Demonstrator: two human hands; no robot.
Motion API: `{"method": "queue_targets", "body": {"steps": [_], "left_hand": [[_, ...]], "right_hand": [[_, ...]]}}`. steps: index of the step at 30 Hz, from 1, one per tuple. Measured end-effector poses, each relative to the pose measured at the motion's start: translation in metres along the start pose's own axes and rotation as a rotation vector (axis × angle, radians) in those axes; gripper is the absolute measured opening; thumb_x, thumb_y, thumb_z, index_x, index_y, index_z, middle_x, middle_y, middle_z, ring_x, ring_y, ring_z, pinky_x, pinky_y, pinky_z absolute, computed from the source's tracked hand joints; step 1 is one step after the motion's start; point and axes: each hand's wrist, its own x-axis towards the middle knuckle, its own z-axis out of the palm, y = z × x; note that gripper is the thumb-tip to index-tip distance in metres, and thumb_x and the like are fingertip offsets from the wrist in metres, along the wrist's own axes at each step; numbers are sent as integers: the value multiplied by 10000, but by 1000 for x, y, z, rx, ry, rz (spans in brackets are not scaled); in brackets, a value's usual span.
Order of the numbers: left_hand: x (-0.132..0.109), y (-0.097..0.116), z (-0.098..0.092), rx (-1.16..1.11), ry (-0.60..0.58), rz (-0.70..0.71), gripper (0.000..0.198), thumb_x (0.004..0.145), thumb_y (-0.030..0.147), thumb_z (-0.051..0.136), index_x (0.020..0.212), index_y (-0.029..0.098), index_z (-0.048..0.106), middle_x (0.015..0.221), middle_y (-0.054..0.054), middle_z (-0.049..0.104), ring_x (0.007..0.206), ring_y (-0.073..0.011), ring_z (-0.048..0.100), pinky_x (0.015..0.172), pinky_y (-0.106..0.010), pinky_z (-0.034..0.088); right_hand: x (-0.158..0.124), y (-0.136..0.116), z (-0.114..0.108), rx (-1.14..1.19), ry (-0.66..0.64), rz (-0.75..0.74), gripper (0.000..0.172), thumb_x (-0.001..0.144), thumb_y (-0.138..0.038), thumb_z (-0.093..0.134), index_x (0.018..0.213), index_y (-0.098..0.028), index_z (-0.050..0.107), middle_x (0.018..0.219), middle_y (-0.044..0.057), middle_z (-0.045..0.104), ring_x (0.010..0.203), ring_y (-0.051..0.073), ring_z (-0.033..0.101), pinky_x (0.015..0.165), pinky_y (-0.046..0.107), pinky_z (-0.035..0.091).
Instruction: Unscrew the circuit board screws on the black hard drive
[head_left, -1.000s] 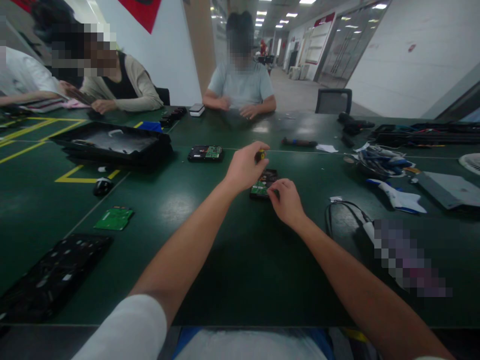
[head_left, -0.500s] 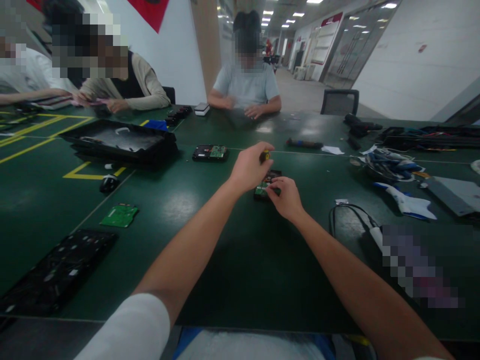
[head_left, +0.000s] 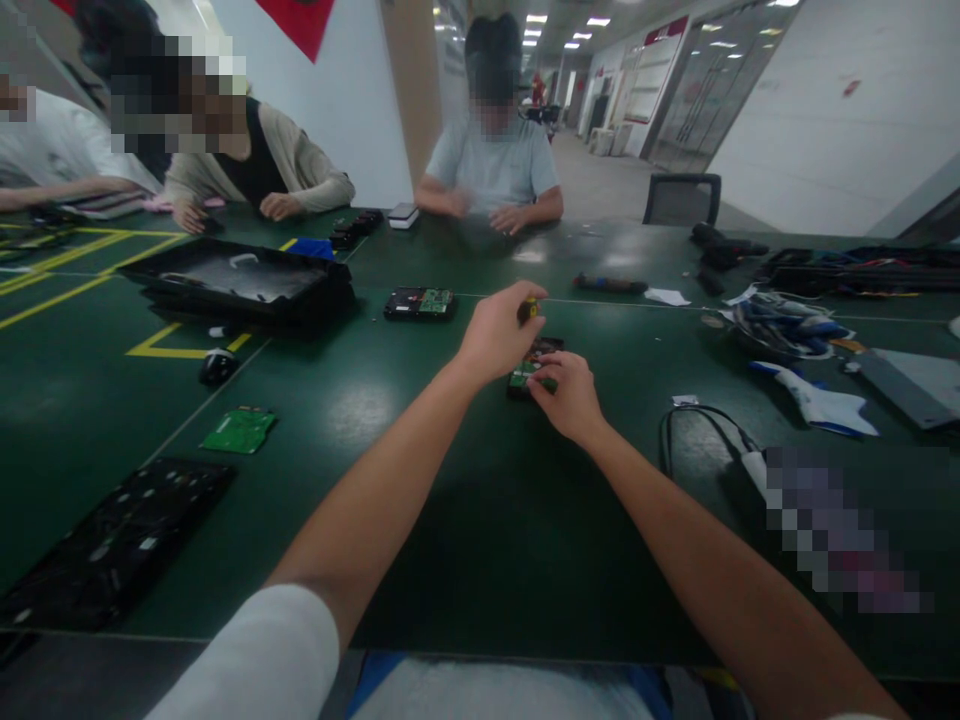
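Observation:
My left hand [head_left: 496, 335] is wrapped round the black-and-yellow handle of a screwdriver [head_left: 533, 308], held above a hard drive [head_left: 517, 385]. The screwdriver's shaft cannot be made out. The drive lies on the green tabletop with its green circuit board facing up. Thumb and fingers of my right hand [head_left: 571, 395] are drawn together on the drive's near right part, covering some of the board. Farther off to the left lies a second hard drive [head_left: 420, 303], also board side up.
A loose green circuit board [head_left: 240, 430], a black panel [head_left: 120, 540] and a computer mouse [head_left: 218, 366] lie left, before stacked black trays [head_left: 240, 285]. Right are a cable [head_left: 697, 412], a glove [head_left: 821, 400] and a grey box [head_left: 919, 385]. People sit across the table.
My right fingers have shifted slightly left over the hard drive's board. My left hand keeps its place with the screwdriver. Across the table, a person's hands have moved apart.

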Motion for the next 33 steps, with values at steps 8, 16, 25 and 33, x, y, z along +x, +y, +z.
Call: {"method": "queue_targets", "body": {"steps": [8,16,25,33], "left_hand": [[0,1,2,0,-9,-2,302,914,127,697,1195,237,713,1129,-37,803,997,-196,738,946,-356,574],[0,-1,4,0,-1,16,306,922,136,701,1215,228,710,1122,-43,799,996,-198,738,953,-361,573],[0,0,4,21,-6,-3,311,917,148,704,1215,239,716,1126,-43,803,1019,-210,741,965,-374,578],[0,-3,6,-16,0,19,310,913,137,710,1211,222,719,1098,-50,801,975,-204,742,936,-370,580]], "right_hand": [[-3,2,-8,17,51,-22,156,982,-263,687,949,-293,838,1321,69,759,1354,334,571,1156,588,429],[-8,3,-8,15,11,-61,149,957,-255,707,1011,-294,841,1348,77,739,1364,337,562,1146,577,438],[1,-3,1,-11,-2,5,87,946,-273,728,941,-279,815,1337,92,722,1338,365,551,1109,597,431],[2,-1,0,-27,-3,33,92,960,-267,712,918,-261,794,1313,102,732,1319,379,559,1074,609,442]]}}
